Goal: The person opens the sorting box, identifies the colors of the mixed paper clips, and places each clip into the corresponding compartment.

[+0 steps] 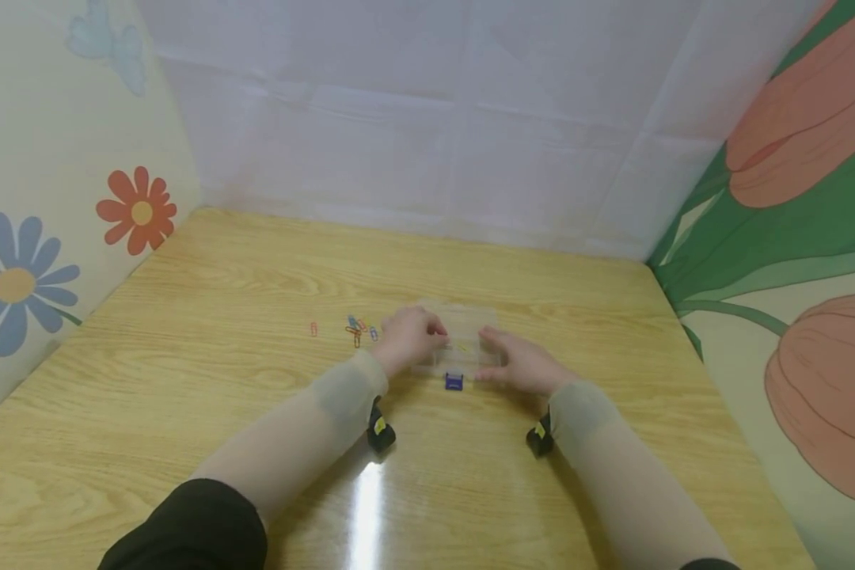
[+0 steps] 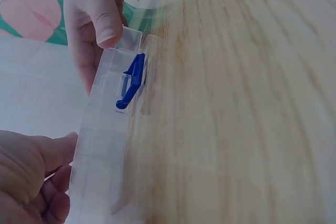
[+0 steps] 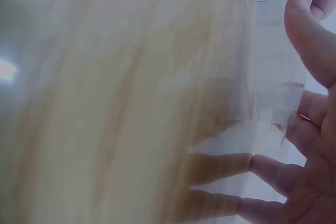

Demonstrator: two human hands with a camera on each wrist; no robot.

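A clear plastic compartment box [image 1: 488,319] lies on the table, with a blue latch [image 2: 135,82] at its near side. Something small and yellow [image 1: 461,347] shows inside. Over the left part of the box is my left hand [image 1: 408,336], its fingers bent and the thumb close to the index finger. Whether anything is between these fingertips is hidden. My right hand [image 1: 526,362] holds the right end of the box, thumb on the near side and fingers around the far side. Left of the left hand lie several loose paper clips [image 1: 357,330], red, orange and blue.
One pinkish-red paper clip [image 1: 313,329] lies apart, further left on the wooden table [image 1: 256,285]. A white sheet [image 1: 413,134] hangs behind the table. Flower-patterned panels [image 1: 14,142] stand at both sides. Light reflects off the near tabletop.
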